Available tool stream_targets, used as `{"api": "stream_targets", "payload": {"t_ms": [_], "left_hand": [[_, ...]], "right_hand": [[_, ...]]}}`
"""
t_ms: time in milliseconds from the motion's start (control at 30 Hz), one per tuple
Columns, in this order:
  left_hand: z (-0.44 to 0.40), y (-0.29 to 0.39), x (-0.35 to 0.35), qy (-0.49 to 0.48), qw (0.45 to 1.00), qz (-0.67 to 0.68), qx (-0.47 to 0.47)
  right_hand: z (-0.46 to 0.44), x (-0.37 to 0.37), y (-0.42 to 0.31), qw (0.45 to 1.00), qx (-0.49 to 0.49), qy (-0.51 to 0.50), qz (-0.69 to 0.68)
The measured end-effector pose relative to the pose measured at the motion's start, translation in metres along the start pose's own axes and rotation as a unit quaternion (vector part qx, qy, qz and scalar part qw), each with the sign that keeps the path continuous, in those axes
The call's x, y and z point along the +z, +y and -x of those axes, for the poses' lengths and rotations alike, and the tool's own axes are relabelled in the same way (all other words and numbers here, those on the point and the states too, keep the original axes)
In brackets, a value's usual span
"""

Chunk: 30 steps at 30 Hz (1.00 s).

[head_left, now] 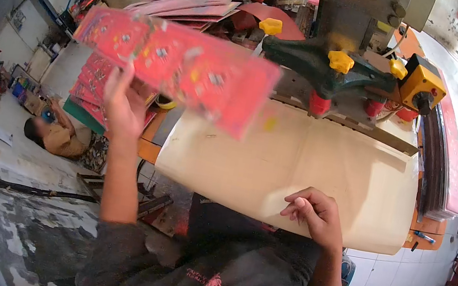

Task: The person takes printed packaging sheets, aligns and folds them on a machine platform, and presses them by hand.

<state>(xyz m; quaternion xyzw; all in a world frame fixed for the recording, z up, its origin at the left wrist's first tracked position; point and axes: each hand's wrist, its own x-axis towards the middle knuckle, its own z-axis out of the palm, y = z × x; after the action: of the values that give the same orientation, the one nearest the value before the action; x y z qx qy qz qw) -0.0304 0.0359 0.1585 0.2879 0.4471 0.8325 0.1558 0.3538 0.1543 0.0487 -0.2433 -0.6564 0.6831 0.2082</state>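
A long red printed sheet (184,68) with repeated colourful patterns is raised at a tilt above the left part of the work surface, its right end blurred by motion. My left hand (124,103) is closed on its lower edge, toward the left end. My right hand (315,216) hovers over the front edge of a cream sheet (249,165) on the table. Its fingers are loosely bent and a little apart, with nothing seen in them. A press machine (331,69) with yellow knobs and red-collared posts stands behind the cream sheet.
A pile of similar red sheets (93,79) lies at the left, with more stacked sheets (186,4) behind. A yellow control box (423,85) sits at the press's right. Long flat panels (446,163) and a pen (424,237) are at the right. Another person (62,135) sits on the floor at left.
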Motion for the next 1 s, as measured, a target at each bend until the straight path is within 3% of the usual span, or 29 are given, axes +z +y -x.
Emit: {"api": "stream_targets", "payload": {"t_ms": [100, 200, 300, 333, 400, 467, 500, 533, 600, 633, 700, 733, 833, 933, 1000], "left_hand": [[-0.092, 0.0, -0.03, 0.029, 0.998, -0.037, 0.028], [-0.18, -0.002, -0.058, -0.002, 1.0, -0.002, -0.003], [-0.254, -0.031, -0.119, 0.048, 0.995, -0.028, -0.081], [-0.28, -0.046, -0.16, 0.111, 0.987, -0.115, -0.031], [-0.294, -0.059, -0.176, 0.167, 0.965, -0.199, 0.021], [-0.281, -0.063, -0.178, 0.127, 0.847, -0.474, 0.206], [-0.258, -0.059, -0.151, 0.116, 0.78, -0.574, 0.219], [-0.253, -0.063, -0.137, 0.118, 0.779, -0.575, 0.219], [-0.256, -0.066, -0.126, -0.028, 0.791, -0.556, 0.255], [-0.262, -0.067, -0.127, -0.027, 0.79, -0.557, 0.254], [-0.276, -0.076, -0.129, -0.013, 0.724, -0.664, 0.185], [-0.288, -0.08, -0.132, -0.013, 0.724, -0.665, 0.185], [-0.306, -0.09, -0.137, -0.083, 0.653, -0.739, 0.145], [-0.303, -0.103, -0.13, -0.153, 0.662, -0.726, 0.107], [-0.29, -0.106, -0.115, -0.135, 0.675, -0.718, 0.105]], "right_hand": [[0.0, 0.002, 0.0, 1.0, 0.008, 0.002, -0.004], [-0.003, 0.003, 0.004, 1.0, -0.021, -0.008, -0.01], [-0.002, 0.001, 0.006, 0.999, -0.019, -0.012, -0.022], [-0.001, 0.001, 0.006, 0.999, -0.021, -0.014, -0.02], [0.0, 0.001, 0.005, 0.999, -0.027, -0.011, -0.019], [0.001, 0.001, 0.005, 0.999, -0.027, -0.011, -0.014], [0.001, 0.001, 0.005, 0.999, -0.028, -0.011, -0.014], [0.0, 0.0, 0.005, 1.0, -0.017, -0.016, -0.013], [-0.002, 0.0, 0.003, 1.0, -0.005, -0.025, -0.012], [-0.003, 0.0, 0.002, 1.0, 0.001, -0.029, -0.01], [-0.005, 0.0, 0.002, 0.999, 0.007, -0.033, -0.009], [-0.005, 0.0, 0.003, 0.999, -0.001, -0.033, -0.009], [-0.004, 0.0, 0.002, 0.999, -0.011, -0.03, -0.009], [-0.004, -0.001, 0.002, 1.0, -0.005, -0.025, -0.014], [-0.005, -0.001, 0.002, 0.999, 0.003, -0.024, -0.023]]}}
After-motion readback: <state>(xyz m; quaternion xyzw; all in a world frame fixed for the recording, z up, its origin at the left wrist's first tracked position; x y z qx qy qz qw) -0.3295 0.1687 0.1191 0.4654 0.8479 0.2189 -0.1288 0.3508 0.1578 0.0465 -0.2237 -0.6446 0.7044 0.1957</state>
